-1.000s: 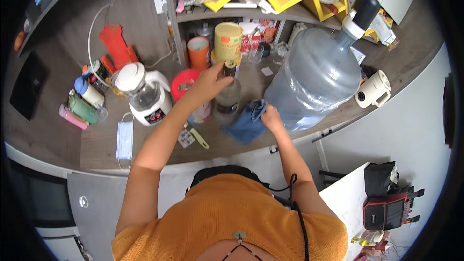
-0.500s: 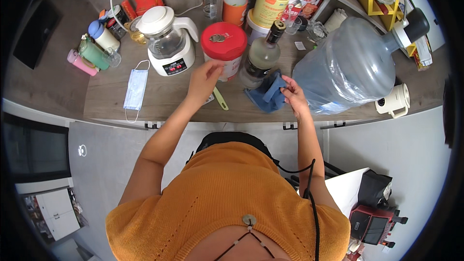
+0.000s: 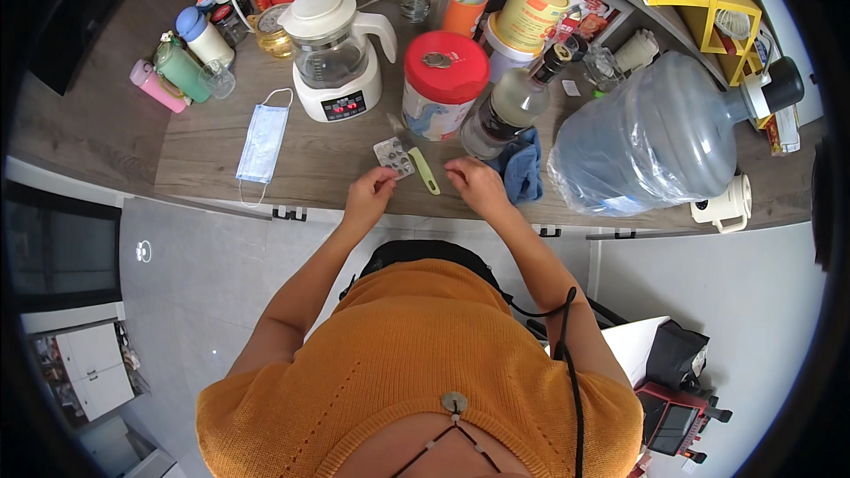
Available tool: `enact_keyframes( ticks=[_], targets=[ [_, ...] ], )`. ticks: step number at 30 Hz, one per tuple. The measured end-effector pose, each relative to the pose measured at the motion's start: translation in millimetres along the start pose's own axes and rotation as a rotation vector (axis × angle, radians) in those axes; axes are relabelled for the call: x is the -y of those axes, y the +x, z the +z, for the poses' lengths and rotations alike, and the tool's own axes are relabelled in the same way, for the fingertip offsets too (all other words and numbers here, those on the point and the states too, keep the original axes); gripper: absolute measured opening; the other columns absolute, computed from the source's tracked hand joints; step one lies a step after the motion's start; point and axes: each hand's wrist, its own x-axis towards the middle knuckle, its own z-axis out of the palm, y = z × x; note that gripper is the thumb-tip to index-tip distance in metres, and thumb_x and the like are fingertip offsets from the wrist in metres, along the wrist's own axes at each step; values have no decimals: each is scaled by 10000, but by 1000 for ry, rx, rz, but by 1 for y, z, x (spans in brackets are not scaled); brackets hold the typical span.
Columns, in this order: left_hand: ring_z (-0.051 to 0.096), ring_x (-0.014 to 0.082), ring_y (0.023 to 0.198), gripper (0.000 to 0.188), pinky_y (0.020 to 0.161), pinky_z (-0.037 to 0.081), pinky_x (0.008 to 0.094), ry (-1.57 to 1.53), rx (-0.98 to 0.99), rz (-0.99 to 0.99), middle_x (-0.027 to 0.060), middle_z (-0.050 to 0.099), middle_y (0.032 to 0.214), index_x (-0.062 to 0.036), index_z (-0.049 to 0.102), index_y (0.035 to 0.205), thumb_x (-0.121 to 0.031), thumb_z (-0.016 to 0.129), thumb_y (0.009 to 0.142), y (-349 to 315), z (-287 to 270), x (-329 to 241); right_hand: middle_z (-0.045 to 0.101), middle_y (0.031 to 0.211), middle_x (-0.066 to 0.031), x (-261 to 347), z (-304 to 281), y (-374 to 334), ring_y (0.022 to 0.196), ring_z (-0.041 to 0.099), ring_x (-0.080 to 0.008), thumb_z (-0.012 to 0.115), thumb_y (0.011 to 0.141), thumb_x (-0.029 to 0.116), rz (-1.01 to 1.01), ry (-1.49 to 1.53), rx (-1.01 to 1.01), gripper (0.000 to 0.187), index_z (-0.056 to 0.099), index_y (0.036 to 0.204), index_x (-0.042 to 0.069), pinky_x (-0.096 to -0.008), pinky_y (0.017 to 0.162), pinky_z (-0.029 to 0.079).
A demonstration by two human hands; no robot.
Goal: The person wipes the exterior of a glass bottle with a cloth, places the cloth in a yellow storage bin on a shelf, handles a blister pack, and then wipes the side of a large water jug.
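Wood-grain counter [image 3: 336, 146], perhaps foil blister pack [image 3: 392, 156]

Left hand [image 3: 370, 193] pulled back from the glass bottle [image 3: 509, 106] neck a second ago; now at the countertop [image 3: 212, 155] front edge, fingertips pinched just beside the pill blister pack [image 3: 392, 155]. Right hand [image 3: 476, 184] came off the blue cloth [image 3: 522, 166], now near the front edge, just right of the green-handled tool [image 3: 425, 171]. Head view tilted down: more torso, less shelf
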Motion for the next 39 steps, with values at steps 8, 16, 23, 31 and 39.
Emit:
enact_keyframes(
  ticks=[8, 16, 23, 31, 39],
  targets=[
    [574, 139, 667, 138, 630, 465, 270, 7, -76, 8, 78, 631, 778, -22, 626, 944, -48, 599, 811, 0, -19, 19, 582, 1023, -133, 31, 39, 23, 888, 606, -332, 664, 748, 203, 186, -134, 131, 363, 538, 1074, 104, -428, 749, 481],
    [569, 93, 705, 134, 659, 462, 233, 63, 69, 33, 30, 622, 781, -18, 623, 960, -46, 580, 835, 5, -15, 9, 557, 1018, -148, 16, 26, 1, 871, 581, -373, 576, 753, 102, 200, -69, -21, 324, 525, 1071, 79, -442, 745, 473],
    [582, 122, 693, 135, 659, 471, 256, 90, 181, 218, 61, 634, 793, -25, 624, 954, -49, 596, 824, 20, 25, -4, 597, 927, -156, 12, -29, -86, 805, 596, -352, 542, 788, 83, 267, 35, -307, 252, 558, 1039, 68, -403, 697, 481],
    [610, 185, 756, 149, 676, 479, 279, 114, 308, 269, 97, 618, 872, -23, 599, 957, -47, 607, 810, 29, 67, -25, 640, 771, -109, 1, -116, -157, 666, 615, -312, 650, 817, 270, 634, -294, -497, 199, 679, 876, 82, -370, 608, 483],
    [589, 280, 966, 415, 810, 479, 354, 375, 448, 392, 135, 566, 1084, -60, 505, 1172, -73, 638, 780, 45, 135, -44, 594, 777, -37, -31, -157, -123, 766, 595, -233, 732, 676, 208, 304, -537, -168, 213, 702, 861, 108, -353, 655, 487]
  ],
)
